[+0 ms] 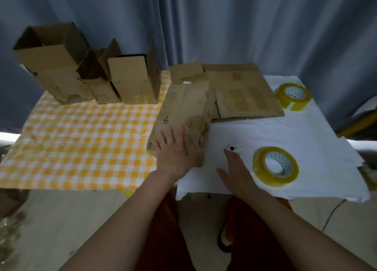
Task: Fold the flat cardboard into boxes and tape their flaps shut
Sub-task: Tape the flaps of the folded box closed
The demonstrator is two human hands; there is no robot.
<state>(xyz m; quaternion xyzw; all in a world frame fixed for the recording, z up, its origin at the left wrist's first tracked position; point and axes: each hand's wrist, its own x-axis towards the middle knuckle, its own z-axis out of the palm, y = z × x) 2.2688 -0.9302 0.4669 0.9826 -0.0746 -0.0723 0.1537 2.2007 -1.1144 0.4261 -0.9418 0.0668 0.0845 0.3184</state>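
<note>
On checked cloth (81,132), closed box (183,115) lengthwise away, left hand (173,152) flat atop, right hand (238,168) open.

Head view. The left hand (173,148) lies flat, fingers straight, on a folded cardboard box (183,115) marked with a handwritten "4", at the seam between a yellow checked cloth (81,140) and a white cloth (285,136) covering the tabletop. The right hand (237,168), fingers extended, rests on the white cloth just beside a near roll of yellowish tape (275,166). A second tape roll (293,96) lies farther back, next to a stack of flat cardboard (240,91). Three upright open-topped boxes (91,74) stand at the far left before a grey curtain (244,25).
</note>
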